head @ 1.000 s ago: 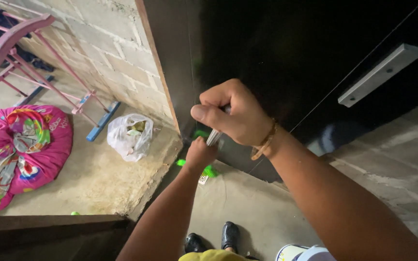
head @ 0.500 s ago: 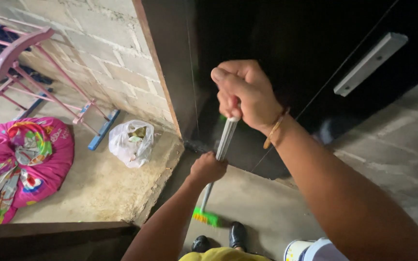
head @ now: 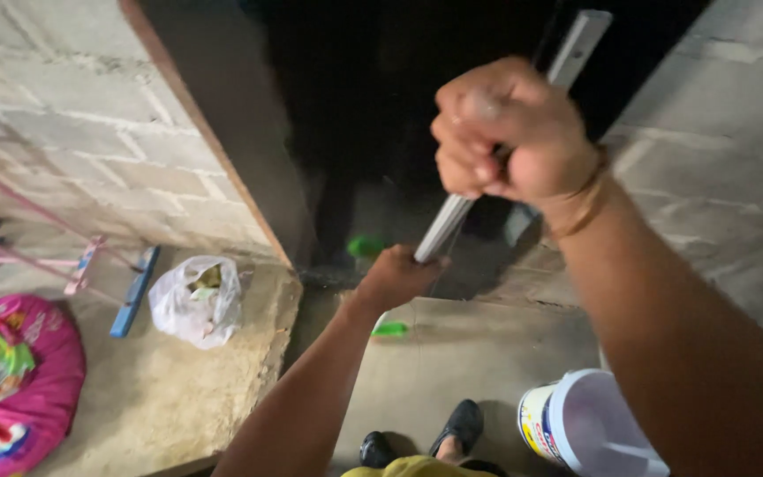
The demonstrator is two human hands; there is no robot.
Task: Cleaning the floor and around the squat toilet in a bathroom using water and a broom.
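Note:
Both my hands grip a broom with a pale metal handle (head: 445, 226). My right hand (head: 509, 132) is closed around the top of the handle, close to the camera, with a thin bracelet on its wrist. My left hand (head: 396, 276) holds the handle lower down. The green broom head (head: 390, 329) shows below my left hand on the grey concrete floor (head: 479, 353), in front of a dark doorway (head: 399, 106). Another green patch, perhaps a reflection, shows at the bottom of the doorway.
A white bucket (head: 589, 428) stands at the lower right by my black shoes (head: 463, 427). On a raised concrete step at left lie a white plastic bag (head: 194, 300) and a pink patterned bundle (head: 11, 380). A pink metal frame (head: 37, 256) leans against the block wall.
The view has swung right and up, bringing the bucket in. My right hand rose nearer the camera; the broom head moved from by my shoes towards the doorway.

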